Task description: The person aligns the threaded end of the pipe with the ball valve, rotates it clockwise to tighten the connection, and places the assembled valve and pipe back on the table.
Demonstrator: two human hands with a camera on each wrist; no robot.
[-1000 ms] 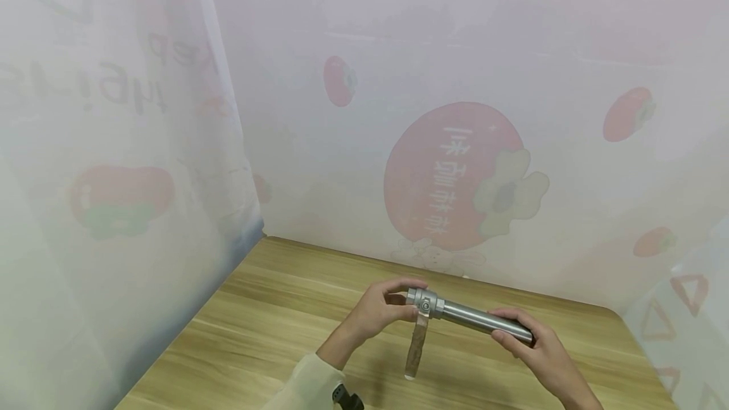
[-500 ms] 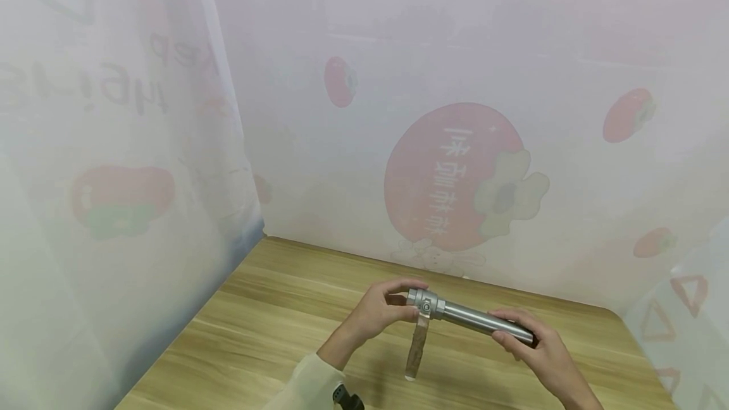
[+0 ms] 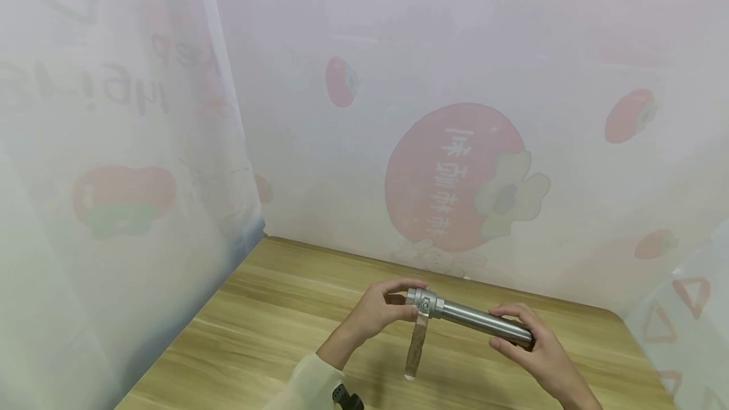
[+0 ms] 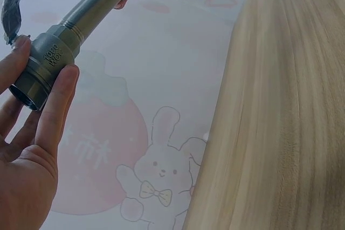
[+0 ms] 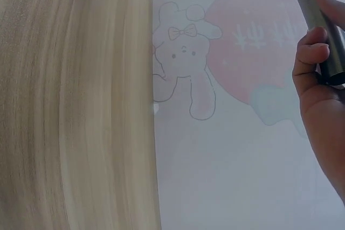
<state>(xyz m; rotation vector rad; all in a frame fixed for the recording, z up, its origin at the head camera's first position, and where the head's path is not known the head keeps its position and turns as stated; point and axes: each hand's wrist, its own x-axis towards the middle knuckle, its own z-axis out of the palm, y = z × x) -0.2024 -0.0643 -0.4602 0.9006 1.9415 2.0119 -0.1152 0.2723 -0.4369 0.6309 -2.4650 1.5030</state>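
Left hand (image 3: 371, 314): grip pinches valve (image 3: 426, 304) | right hand (image 3: 542, 352): grip curled round pipe (image 3: 475, 320), slightly wider than earlier

The table (image 3: 256, 309) has a yellowish-brown, streaked wood-grain top with a rounded far right corner (image 3: 614, 316).

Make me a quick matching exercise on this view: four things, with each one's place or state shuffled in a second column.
1. Silver metal valve
2. Smooth silver metal pipe
3. Long flat lever
4. Light brown wood-grain tabletop

A. Gripped near one end by the right hand
B. Lies below the other three
C. Held by the left hand
D. Juts from item 1

Pairs: 1-C, 2-A, 3-D, 4-B
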